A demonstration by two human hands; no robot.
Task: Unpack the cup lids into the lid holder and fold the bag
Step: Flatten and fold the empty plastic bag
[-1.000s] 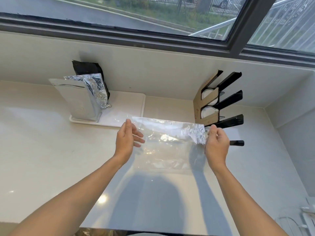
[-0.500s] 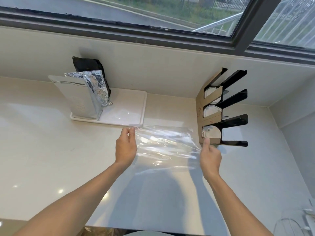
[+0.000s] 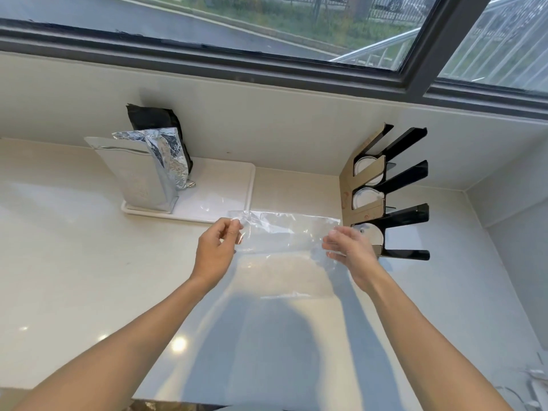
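Over counter (image 3: 74, 262), bag (image 3: 284, 235) between both hands (image 3: 215, 253).

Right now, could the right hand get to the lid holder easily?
Probably yes. The right hand is right beside the lid holder, nothing between them. But it is pinching the clear bag, which the left hand also holds, so it must let go first.

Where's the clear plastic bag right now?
Centre of the head view: clear plastic bag held between left hand and right hand, above the counter.
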